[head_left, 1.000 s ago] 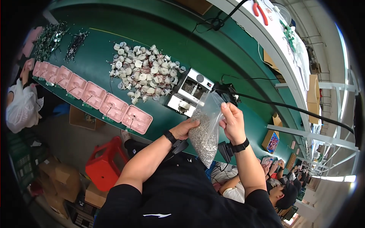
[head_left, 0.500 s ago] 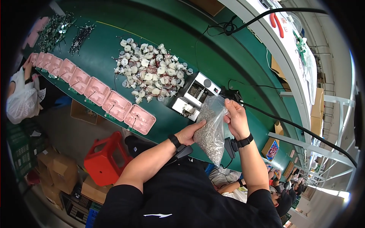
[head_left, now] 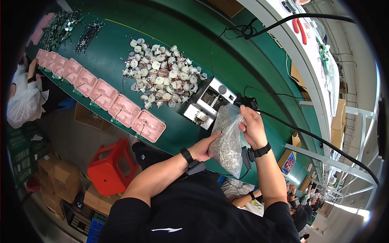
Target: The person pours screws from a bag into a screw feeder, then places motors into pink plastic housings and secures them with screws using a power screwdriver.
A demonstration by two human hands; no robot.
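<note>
A clear plastic bag (head_left: 228, 148) full of small silvery metal pieces, apparently screws, hangs tilted between my hands. My right hand (head_left: 253, 124) pinches its upper edge with closed fingers. On the bag's lower left side, my left hand (head_left: 203, 148) cups and supports it, the thumb across the plastic and the other fingers partly hidden behind. Just beyond the bag's top stands a small white and black machine (head_left: 209, 101) with an open tray holding loose small metal pieces; the bag covers part of its near right corner.
White round motor-like parts with red wires (head_left: 162, 75) lie heaped on the green table (head_left: 109, 52). A row of pink plastic housings (head_left: 148, 125) runs along the near edge. A red stool (head_left: 109, 172) stands below left. Another person's arm (head_left: 32, 69) reaches in at far left. A black cable (head_left: 300, 125) crosses the right.
The bag's lower end has swung slightly right, and the metal pieces inside have shifted. My left hand has moved a little with it; my right hand keeps its pinch.
</note>
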